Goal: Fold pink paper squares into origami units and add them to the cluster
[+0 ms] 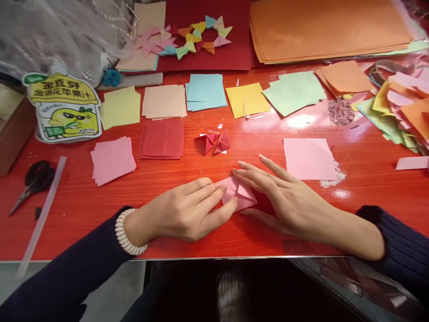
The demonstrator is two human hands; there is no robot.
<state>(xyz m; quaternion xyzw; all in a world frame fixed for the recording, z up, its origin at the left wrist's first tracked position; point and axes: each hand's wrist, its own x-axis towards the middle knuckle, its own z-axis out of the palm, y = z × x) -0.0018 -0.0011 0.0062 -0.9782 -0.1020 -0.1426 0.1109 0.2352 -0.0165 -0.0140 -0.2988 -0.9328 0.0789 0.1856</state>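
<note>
A small folded piece of pink paper [236,193] lies on the red table, with crease lines and triangular flaps showing. My left hand [187,210] holds its left side, fingertips on the upper edge and thumb lower down. Over its right side stretches my right hand [281,197], fingers spread, index fingertip at the top edge and thumb by the bottom corner. Just beyond are two small folded red paper pieces [214,141]. A flat pink square [310,158] sits beyond my right hand.
Stacks of coloured paper squares [206,91] run across the table. Behind them are joined folded-paper rings [201,36] and large orange sheets [328,29]. Scissors [35,179], a clear strip [43,214] and a juice pouch [67,109] stand left; paper scraps [402,107] pile right.
</note>
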